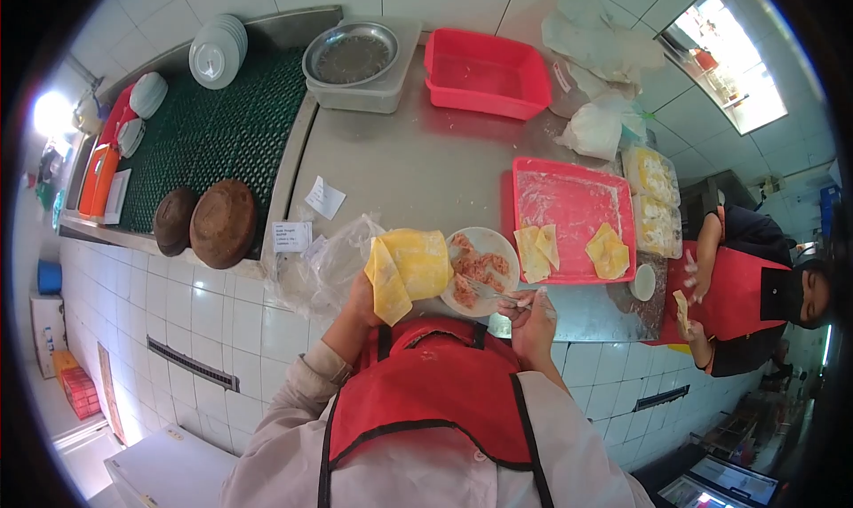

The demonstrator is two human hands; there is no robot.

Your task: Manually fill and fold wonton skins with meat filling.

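My left hand (pixel 362 300) holds a floured stack of yellow dough wrappers (pixel 416 265), its near corner folded over and hanging down. The fingers under the stack are hidden. In my right hand (pixel 531 318) is a metal fork (pixel 492 293), its tines in pinkish minced filling (pixel 474 269) on a white plate (pixel 508 244). The stack's right edge reaches the plate's left rim. Right of the plate, a red tray (pixel 573 187) dusted with flour carries folded dough pieces (pixel 536 251) and another yellow dough cluster (pixel 607 252).
A small bowl (pixel 642 282) and clear boxes of dough pieces (pixel 656 227) are right of the tray. A co-worker (pixel 726 275) holds dough there. Behind are a red bin (pixel 486 75) and a metal bowl (pixel 351 53). A plastic bag (pixel 333 261) and paper labels (pixel 292 237) lie left.
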